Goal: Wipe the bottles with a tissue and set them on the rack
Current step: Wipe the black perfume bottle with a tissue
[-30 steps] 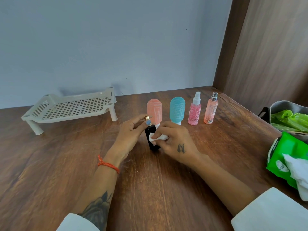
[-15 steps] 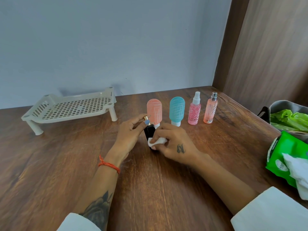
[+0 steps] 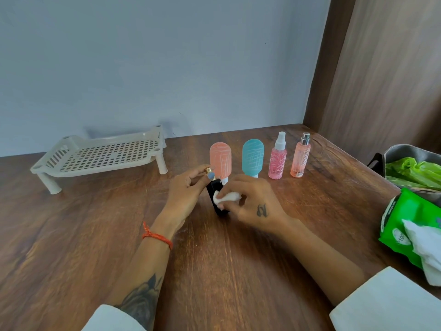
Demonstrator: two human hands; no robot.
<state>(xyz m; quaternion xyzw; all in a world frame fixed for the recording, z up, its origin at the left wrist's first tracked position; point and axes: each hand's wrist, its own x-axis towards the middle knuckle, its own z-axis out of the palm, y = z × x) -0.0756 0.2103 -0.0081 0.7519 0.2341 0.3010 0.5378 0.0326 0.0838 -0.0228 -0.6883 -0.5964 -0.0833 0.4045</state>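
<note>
Fingers, left hand [image 3: 185,194]: curled round the black bottle [image 3: 216,199], fingertips at its gold cap, holding it tilted on the worktop [image 3: 95,235].
Fingers, right hand [image 3: 253,201]: pinching a wad of white tissue [image 3: 226,198] and pressing it against the side of the black bottle.
Black bottle: near the middle of the worktop, its base touching the wood, between the two hands.
Other bottles: in a row at 12 to 2 o'clock of the black one, all upright — a coral bottle [image 3: 220,160] just behind it, then a teal bottle [image 3: 253,157], a pink spray bottle with white nozzle [image 3: 277,161] and a peach spray bottle with silver nozzle [image 3: 300,158].
Rack [image 3: 102,156]: cream, slotted, on short legs, at 10 o'clock of the black bottle, well apart, with no bottle on it.
Tissue pack [image 3: 401,225]: green, at 4 o'clock by the worktop's right edge, a white sheet sticking out.
Bin [image 3: 403,151]: grey, at 2 o'clock beyond the edge, with a green bag in it.
</note>
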